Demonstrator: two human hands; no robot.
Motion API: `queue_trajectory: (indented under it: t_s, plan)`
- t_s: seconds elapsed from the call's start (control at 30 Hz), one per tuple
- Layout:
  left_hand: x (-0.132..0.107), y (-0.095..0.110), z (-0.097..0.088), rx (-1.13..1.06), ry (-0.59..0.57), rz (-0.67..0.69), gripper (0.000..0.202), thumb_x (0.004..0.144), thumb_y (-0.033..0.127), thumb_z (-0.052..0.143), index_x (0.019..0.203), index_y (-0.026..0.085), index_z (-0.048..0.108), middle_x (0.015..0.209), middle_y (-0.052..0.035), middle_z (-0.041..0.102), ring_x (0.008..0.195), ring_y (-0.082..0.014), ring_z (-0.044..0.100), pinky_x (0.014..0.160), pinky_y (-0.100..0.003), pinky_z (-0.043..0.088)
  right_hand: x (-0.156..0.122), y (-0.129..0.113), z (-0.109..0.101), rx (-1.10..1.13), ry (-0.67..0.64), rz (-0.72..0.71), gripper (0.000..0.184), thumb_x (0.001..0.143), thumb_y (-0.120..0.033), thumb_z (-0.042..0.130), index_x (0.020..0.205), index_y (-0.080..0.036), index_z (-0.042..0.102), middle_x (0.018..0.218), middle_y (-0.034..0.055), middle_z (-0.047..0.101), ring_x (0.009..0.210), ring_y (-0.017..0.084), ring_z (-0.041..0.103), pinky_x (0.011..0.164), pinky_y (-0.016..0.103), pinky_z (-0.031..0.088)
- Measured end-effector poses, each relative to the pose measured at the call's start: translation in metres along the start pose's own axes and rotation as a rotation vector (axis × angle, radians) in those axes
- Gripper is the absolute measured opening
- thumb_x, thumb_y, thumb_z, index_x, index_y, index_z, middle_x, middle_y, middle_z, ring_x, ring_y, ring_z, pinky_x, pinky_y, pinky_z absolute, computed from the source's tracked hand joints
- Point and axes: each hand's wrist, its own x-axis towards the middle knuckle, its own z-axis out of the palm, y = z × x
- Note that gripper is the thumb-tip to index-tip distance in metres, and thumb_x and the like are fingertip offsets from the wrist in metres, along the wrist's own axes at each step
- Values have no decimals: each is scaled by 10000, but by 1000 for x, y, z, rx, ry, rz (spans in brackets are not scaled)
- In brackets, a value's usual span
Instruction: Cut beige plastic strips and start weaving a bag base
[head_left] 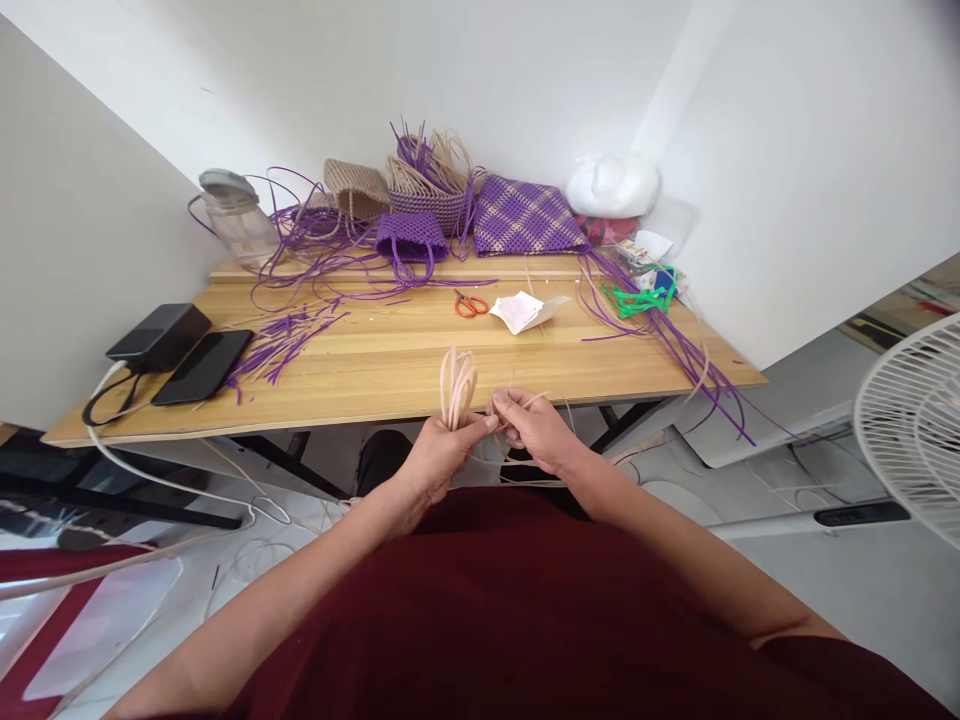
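Just in front of the table's near edge, my left hand (442,455) is closed around a bundle of pale beige weaving strips (457,385), whose looped ends stand up above the fist. Close beside it on the right, my right hand (532,425) pinches a thin beige strip between thumb and fingers. The two thumbs almost meet, and the exact crossing of the strips between them is hidden. Beyond the hands on the table lie orange-handled scissors (471,305) and a folded white paper (519,312).
Woven purple and beige baskets (529,215) line the back of the wooden table (375,370). Cut purple strips (289,340), a black phone (202,367) and a black box (159,338) lie left, near a plastic jar (238,222). A white fan (919,420) stands at right.
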Motion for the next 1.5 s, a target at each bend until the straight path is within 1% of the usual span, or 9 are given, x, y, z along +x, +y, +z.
queue_trajectory:
  t_s: [0.2, 0.43, 0.53, 0.63, 0.87, 1.0, 1.17, 1.37, 1.5]
  plan:
    - [-5, 2, 5, 105, -76, 2, 329, 609, 434, 837, 624, 134, 701, 408, 79, 341, 415, -43, 219, 441, -249, 161, 2, -9, -7, -146, -133, -49, 436, 787, -578, 683, 766, -175, 517, 605, -43, 482, 526, 82, 446, 476, 206, 352]
    - [-1, -1, -2, 56, -24, 39, 367, 668, 489, 801, 660, 142, 683, 425, 84, 324, 412, -41, 192, 425, -248, 107, -11, -13, -18, 93, -282, 83, 416, 802, -465, 723, 1071, -160, 639, 767, 5, 579, 504, 46, 383, 429, 179, 269]
    - [0, -1, -2, 33, 7, 67, 366, 665, 474, 811, 649, 139, 664, 431, 84, 336, 412, -35, 207, 421, -238, 119, -16, -8, -17, 51, -189, 45, 454, 770, -355, 770, 1162, -162, 648, 681, -18, 571, 517, 61, 439, 474, 192, 364]
    - [0, -2, -2, 26, 37, 74, 377, 701, 492, 783, 657, 139, 657, 428, 91, 309, 414, -36, 185, 425, -234, 109, -17, -3, -16, -84, -102, -27, 463, 770, -398, 758, 1146, -142, 671, 677, 5, 620, 545, 94, 534, 528, 230, 455]
    - [0, -5, -3, 73, 2, 145, 281, 672, 386, 818, 668, 131, 699, 517, 44, 468, 478, -53, 267, 464, -227, 184, -20, -2, -9, -351, 137, -220, 434, 869, -536, 579, 787, -134, 721, 624, 31, 596, 501, 102, 522, 434, 209, 386]
    - [0, -10, -1, 123, -15, 157, 254, 694, 363, 793, 640, 139, 687, 524, 34, 485, 520, -78, 326, 525, -236, 261, -20, 5, -10, -227, 222, -172, 444, 843, -556, 590, 713, -139, 669, 533, -8, 501, 435, 81, 445, 403, 202, 311]
    - [-1, -10, 2, 208, -128, 136, 315, 682, 378, 784, 523, 149, 637, 532, 14, 500, 572, -114, 383, 589, -266, 299, -18, 10, -17, -241, 45, 98, 495, 787, -623, 631, 773, -129, 666, 580, -6, 518, 415, 63, 396, 368, 186, 229]
    - [0, -8, 2, 214, -191, 143, 363, 633, 433, 799, 481, 162, 611, 532, 8, 517, 558, -123, 400, 594, -274, 320, -18, 5, -13, -178, -21, 69, 434, 762, -559, 707, 777, -136, 610, 553, -36, 470, 435, 50, 331, 390, 185, 197]
    - [2, -15, -4, 158, -249, 115, 332, 625, 442, 808, 557, 146, 674, 593, -23, 593, 612, -151, 491, 643, -284, 361, -18, 0, -14, -249, -135, 2, 336, 806, -459, 692, 897, -143, 624, 683, -22, 537, 494, 52, 394, 447, 186, 294]
